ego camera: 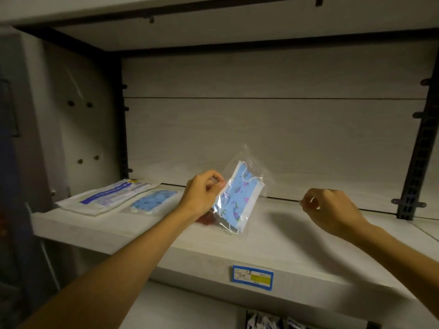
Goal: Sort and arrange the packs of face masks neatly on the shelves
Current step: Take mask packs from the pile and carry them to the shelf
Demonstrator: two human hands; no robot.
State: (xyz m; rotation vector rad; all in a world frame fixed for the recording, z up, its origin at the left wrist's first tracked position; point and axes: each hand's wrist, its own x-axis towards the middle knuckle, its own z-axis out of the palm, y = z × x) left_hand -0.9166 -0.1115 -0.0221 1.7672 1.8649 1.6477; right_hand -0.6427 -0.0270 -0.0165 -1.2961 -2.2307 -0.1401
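1. Over the middle of the pale wooden shelf, the left hand pinches a clear pack of blue patterned face masks by its left edge, thumb and curled fingers closed on the plastic.
2. That pack stands tilted, its top leaning to the right, its lower corner down near the shelf board; whether it touches the board I cannot tell.
3. Something reddish shows just under the left wrist, behind the pack's lower edge, too blurred to name.
4. To the right, well apart from the pack, the right hand hovers above the shelf with its fingers loosely curled and thumb near the fingertips; it grips nothing that I can see.
5. On the left end of the shelf lies a large white pack with a blue stripe, flat on the board.
6. Just beside it, between it and the left hand, a second clear pack of blue patterned masks lies flat.
7. A blue-bordered price label is fixed to the front edge of the shelf, below the hands.
8. Under the shelf, at the bottom of the view, a dark bin holds small white and blue packets standing on edge; their print is too small to read.
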